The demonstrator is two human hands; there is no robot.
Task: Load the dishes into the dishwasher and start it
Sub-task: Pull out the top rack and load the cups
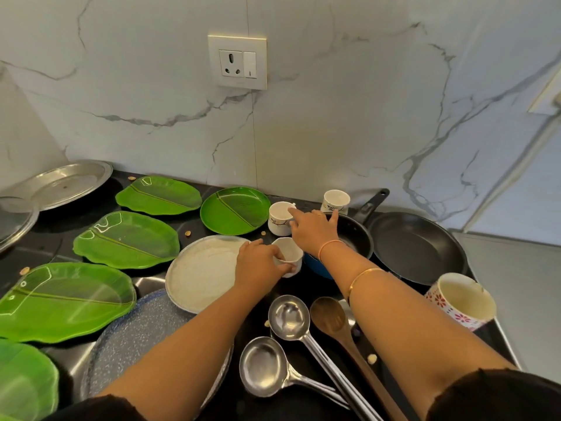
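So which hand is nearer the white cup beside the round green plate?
Right hand: its forefinger touches the white cup at its rim; left hand lies nearer you, gripping another small white cup.

The black counter (54,235) is packed nearly edge to edge. Green leaf plates (127,238) fill the left side, with only thin dark strips between them. A white plate (203,268) lies just beside the near cup (290,253), which the left hand (261,264) grips. Behind it the right hand (312,230) reaches over the small pan (355,235), between two far cups (280,220) close to the wall (334,132). The big pan (416,247) and a flowered mug (461,302) block the right. Ladles (288,317) and a wooden spoon (329,317) lie across the front. The open room is above the dishes.
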